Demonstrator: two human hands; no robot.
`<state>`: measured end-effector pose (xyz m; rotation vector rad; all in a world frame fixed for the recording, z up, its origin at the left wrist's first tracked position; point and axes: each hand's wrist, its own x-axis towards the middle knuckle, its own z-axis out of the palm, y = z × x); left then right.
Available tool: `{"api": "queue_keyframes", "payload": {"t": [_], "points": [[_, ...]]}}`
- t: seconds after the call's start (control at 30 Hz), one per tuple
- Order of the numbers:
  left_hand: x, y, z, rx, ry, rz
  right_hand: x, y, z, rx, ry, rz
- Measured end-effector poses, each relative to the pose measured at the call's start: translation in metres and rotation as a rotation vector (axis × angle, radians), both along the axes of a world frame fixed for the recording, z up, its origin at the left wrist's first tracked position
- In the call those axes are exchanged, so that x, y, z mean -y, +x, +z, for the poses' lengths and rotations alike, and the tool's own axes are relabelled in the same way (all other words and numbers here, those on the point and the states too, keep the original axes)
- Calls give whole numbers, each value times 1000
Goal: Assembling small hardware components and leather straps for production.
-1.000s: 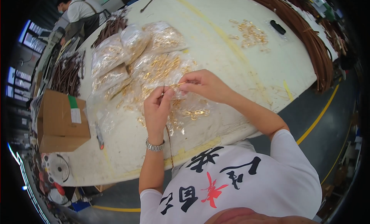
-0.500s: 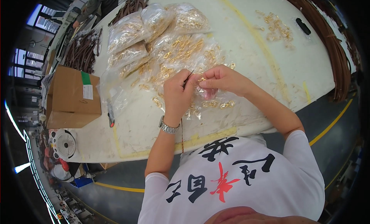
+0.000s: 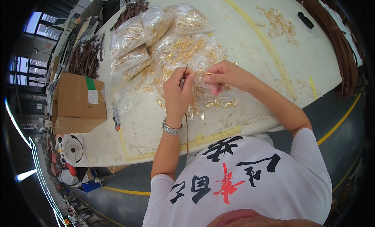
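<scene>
My left grip (image 3: 177,89) is clamped on a thin dark strip (image 3: 185,71); my right grip (image 3: 230,76) is pinched on a gold clasp (image 3: 200,74) just beside it, both over the bench (image 3: 234,39). Dark floor (image 3: 134,178), marked with yellow lines (image 3: 129,191), shows past the near edge. Bench surface: pale, scuffed, crossed by yellow strips (image 3: 264,37). A cardboard box (image 3: 78,102) stands at left. Clear bags of gold clasps (image 3: 127,35) lie beyond my grips; brown straps (image 3: 339,43) line the right edge. Farther off: a person (image 3: 107,4), upper left, and windows (image 3: 47,28).
</scene>
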<state>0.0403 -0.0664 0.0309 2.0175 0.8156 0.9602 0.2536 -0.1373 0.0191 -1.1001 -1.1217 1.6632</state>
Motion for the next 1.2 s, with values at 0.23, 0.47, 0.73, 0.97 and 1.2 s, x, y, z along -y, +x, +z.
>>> {"api": "queue_keyframes", "payload": {"t": [0.23, 0.47, 0.73, 0.97, 1.2], "points": [[-5, -5, 10, 117, -511, -90, 0, 3, 4, 43, 39, -62], [-4, -3, 5, 93, -470, -87, -1, 1, 4, -23, 19, -11], [-1, -1, 8, 153, -557, -85, 2, -3, 6, 34, 151, -337], [0, -2, 4, 232, -607, -97, 9, -14, 13, 175, 322, -391], [3, 0, 7, 206, -550, -47, 10, -1, 21, 167, 281, -477]]}}
